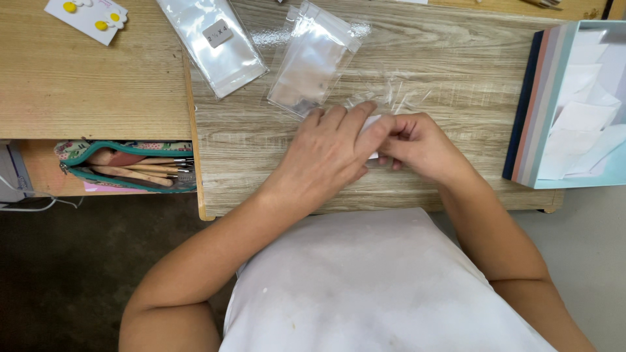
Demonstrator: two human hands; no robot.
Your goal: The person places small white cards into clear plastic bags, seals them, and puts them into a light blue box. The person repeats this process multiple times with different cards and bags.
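My left hand (pixel 329 153) and my right hand (pixel 420 143) meet over the wooden table (pixel 450 65). Between them they pinch a small clear plastic bag (pixel 391 98) with a white card (pixel 373 122) partly inside it; the fingers hide most of the card. The bag's open end sticks out beyond my fingertips and lies crinkled on the wood. A stack of clear zip bags (pixel 313 58) lies just beyond my left hand.
A second pack of clear bags with a grey label (pixel 212 42) lies at the back left. A white card with yellow flower earrings (pixel 88 16) sits far left. A teal pouch of wooden tools (pixel 130 166) rests on a lower shelf. A pastel box of white cards (pixel 574 104) stands right.
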